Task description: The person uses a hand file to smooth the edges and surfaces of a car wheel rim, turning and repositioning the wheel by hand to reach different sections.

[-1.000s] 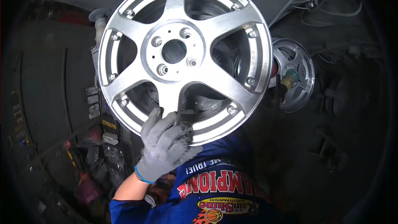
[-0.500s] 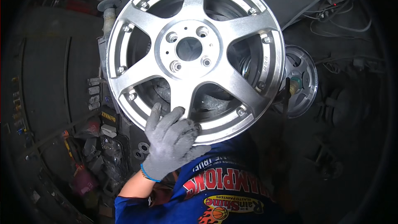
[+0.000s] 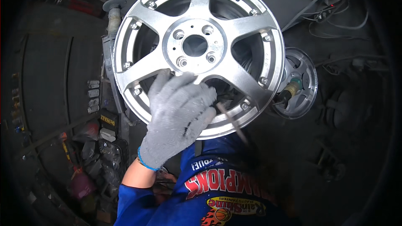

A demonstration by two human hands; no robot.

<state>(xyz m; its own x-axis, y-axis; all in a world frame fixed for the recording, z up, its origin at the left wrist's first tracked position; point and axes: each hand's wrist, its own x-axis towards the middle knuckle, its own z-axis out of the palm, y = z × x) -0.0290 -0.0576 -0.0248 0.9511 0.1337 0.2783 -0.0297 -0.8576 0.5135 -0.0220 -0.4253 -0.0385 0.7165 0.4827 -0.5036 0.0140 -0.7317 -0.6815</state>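
Observation:
A large silver alloy wheel (image 3: 167, 65), with broad spokes and small bolts around its rim, fills the upper middle. My left hand (image 3: 178, 113), in a grey knit glove with a blue cuff, lies over its lower spoke. The fingers are stretched out, their tips just below the hub, and hide most of that spoke. Beside the thumb side, a thin brownish strip (image 3: 231, 120), blurred, slants across the lower rim. What it is, and what holds it, I cannot make out. My right hand does not show.
A second wheel (image 3: 309, 88) sits lower at the right, with a tan-wrapped tool (image 3: 292, 87) across it. Cables (image 3: 331, 14) lie at the upper right. At the left are a black case (image 3: 108, 121), plastic bags (image 3: 111, 159) and a disc-topped post (image 3: 114, 19).
My left hand has slid up from the wheel's lower rim towards the hub, covering the lower spoke. The thin brownish strip now shows beside it. The wheel appears slightly shifted in view.

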